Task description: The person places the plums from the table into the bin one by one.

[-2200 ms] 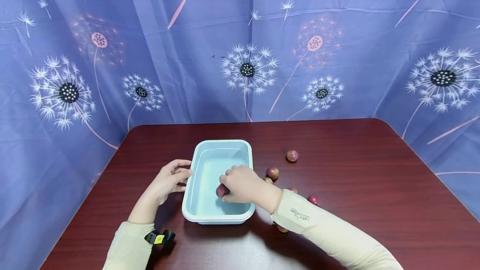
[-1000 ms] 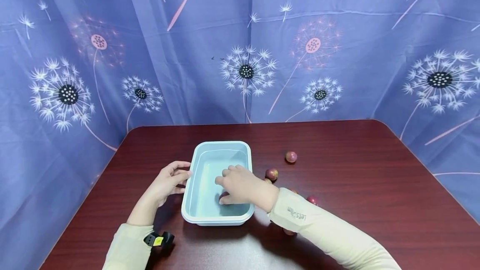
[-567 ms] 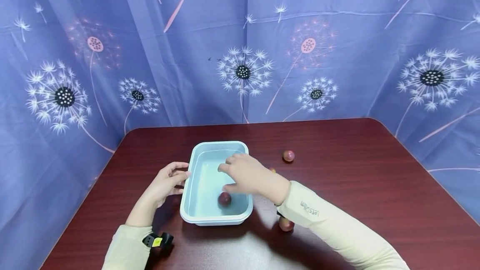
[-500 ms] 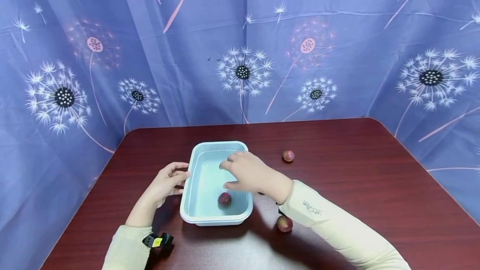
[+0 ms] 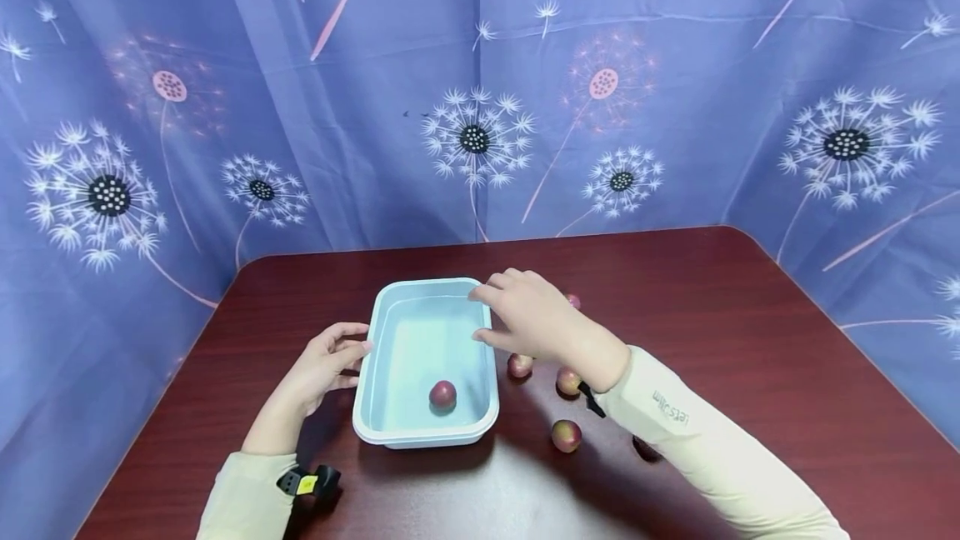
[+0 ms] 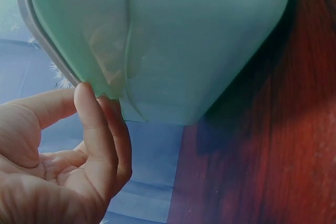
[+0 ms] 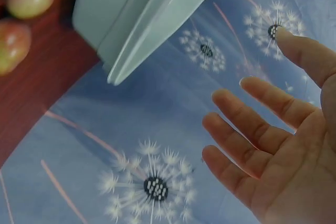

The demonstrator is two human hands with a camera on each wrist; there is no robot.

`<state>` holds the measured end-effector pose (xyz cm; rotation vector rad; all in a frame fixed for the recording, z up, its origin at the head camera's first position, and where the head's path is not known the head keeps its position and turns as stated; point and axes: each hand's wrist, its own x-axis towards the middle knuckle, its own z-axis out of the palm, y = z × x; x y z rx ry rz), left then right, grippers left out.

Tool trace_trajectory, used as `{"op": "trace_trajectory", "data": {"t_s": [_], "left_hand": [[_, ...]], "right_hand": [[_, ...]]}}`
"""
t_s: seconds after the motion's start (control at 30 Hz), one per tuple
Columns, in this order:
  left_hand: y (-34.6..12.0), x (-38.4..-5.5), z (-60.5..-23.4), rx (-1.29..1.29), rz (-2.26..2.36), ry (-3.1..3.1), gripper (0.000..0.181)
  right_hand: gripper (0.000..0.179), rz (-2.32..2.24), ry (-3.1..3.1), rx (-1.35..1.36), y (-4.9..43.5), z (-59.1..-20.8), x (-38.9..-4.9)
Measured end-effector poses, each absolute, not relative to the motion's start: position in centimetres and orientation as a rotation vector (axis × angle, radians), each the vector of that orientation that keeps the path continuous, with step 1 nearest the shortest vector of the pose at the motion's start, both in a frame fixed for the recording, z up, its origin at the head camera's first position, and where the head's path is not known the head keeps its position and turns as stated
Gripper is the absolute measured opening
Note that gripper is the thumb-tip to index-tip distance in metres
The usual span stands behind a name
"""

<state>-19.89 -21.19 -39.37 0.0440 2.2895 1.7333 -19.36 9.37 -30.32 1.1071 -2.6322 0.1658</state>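
Note:
A light blue plastic basin (image 5: 426,442) stands on the table with one round purplish-red fruit (image 5: 442,395) lying near its front end. My left hand (image 5: 318,369) holds the basin's left rim between thumb and fingertips. In the left wrist view, the fingertips (image 6: 85,92) meet the rim beside the basin's outer wall (image 6: 210,40). Above the basin's right rim, my right hand (image 5: 536,315) is raised, fingers spread and bent a little. The right wrist view shows its bare palm (image 7: 294,177), holding nothing.
Several red-and-green fruits lie right of the basin, among them one below the right hand (image 5: 520,366), one by the wrist (image 5: 568,382) and one nearer the front (image 5: 566,436). The sleeve partly hides another fruit (image 5: 647,448). A blue dandelion-print cloth (image 5: 390,173) hangs behind the table (image 5: 675,273).
The right hand has let go of the fruit inside the basin, then lifted and moved right over the rim. The left hand has stayed at the basin's rim.

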Motion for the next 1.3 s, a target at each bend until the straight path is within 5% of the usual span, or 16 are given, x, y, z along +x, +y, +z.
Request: {"op": "trace_trajectory", "data": {"t_s": [0.93, 1.3], "left_hand": [[-21.4, -20.2, -39.2, 0.047, 1.749, 2.26, 0.052], [-21.3, -20.2, -39.3, 0.048, 1.744, 2.25, 0.053]], "right_hand": [[0.023, 0.242, -2.664, 0.903, 18.2, -30.9, -18.6], [0.036, 0.201, -2.788, 0.824, 20.4, -32.5, -17.6]]}}
